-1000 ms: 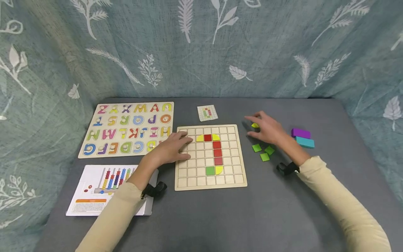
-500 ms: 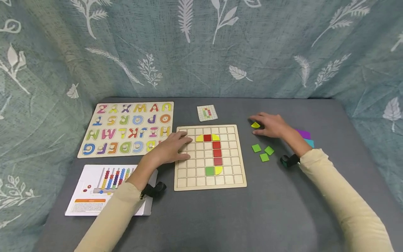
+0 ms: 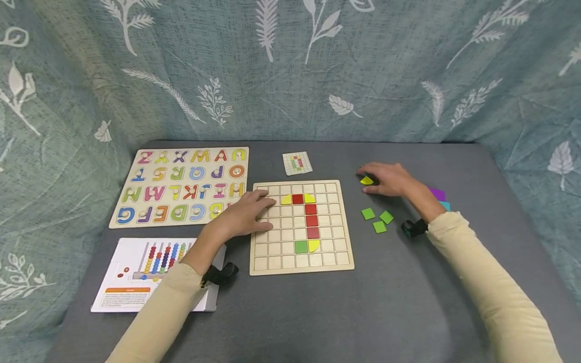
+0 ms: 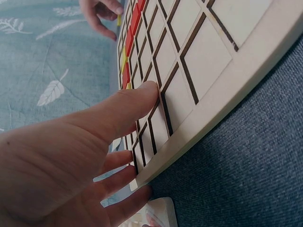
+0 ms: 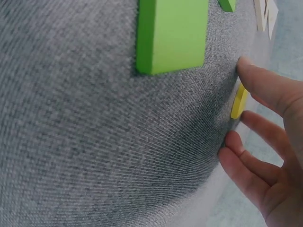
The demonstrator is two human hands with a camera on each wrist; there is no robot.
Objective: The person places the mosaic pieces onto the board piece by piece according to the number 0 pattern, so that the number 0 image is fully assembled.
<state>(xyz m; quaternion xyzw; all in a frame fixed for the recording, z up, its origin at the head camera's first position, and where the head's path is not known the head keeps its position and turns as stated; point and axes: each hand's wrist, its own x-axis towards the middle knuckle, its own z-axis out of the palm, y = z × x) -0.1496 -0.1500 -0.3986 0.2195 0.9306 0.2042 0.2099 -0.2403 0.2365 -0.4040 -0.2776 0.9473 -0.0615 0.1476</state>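
At its left edge, the wooden grid board point(image 3: 333, 257) has my left hand point(image 3: 245, 214) resting on it, fingers spread and thumb on the squares. Red squares point(image 3: 312, 220), yellow quarter-round pieces point(image 3: 313, 245) and one green square point(image 3: 301, 246) sit in the grid. Right of the board, a loose yellow quarter-round piece point(image 3: 366, 180) lies on the table between the thumb and fingers of my right hand point(image 3: 388, 180). In the right wrist view the thumb point(image 5: 265, 85) stands apart from this piece, while a fingertip is close to its lower end; whether it touches is unclear.
Three loose green squares point(image 3: 379, 227) lie below my right hand. A small pattern card point(image 3: 297, 163) is behind the board. An alphabet puzzle point(image 3: 211, 156) and a white abacus box point(image 3: 113, 267) occupy the left. Purple point(image 3: 438, 193) and teal blocks point(image 3: 447, 205) are partly hidden by my right forearm.
My right hand first moved slightly right, uncovering the yellow piece between thumb and fingers, and its forearm came over the purple and teal blocks. My left hand has stayed on the board.
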